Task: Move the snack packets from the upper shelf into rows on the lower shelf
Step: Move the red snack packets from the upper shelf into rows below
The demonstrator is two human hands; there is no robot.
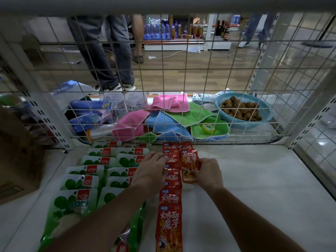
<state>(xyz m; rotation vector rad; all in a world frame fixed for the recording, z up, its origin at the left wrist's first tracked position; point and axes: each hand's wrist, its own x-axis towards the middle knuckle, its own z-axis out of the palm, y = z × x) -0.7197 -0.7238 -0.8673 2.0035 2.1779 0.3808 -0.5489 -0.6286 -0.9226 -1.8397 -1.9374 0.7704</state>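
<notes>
Snack packets [170, 220]: all on the lower shelf [254, 188]. The red row [171, 195] runs front to back down the middle, its packets overlapping. The green packets [81, 182] lie in two rows just left of it.
red packet [189, 160]: at the back, just right of the red row, touching another red one behind it.
right hand [207, 172]: pinches the near end of the red packet between thumb and fingers.
left hand [151, 170]: rests on the red row, fingers relaxed, grasping nothing.
behind wire grid [200, 88]: coloured cloths [163, 120]; blue basket [241, 124] holding round brown items.
</notes>
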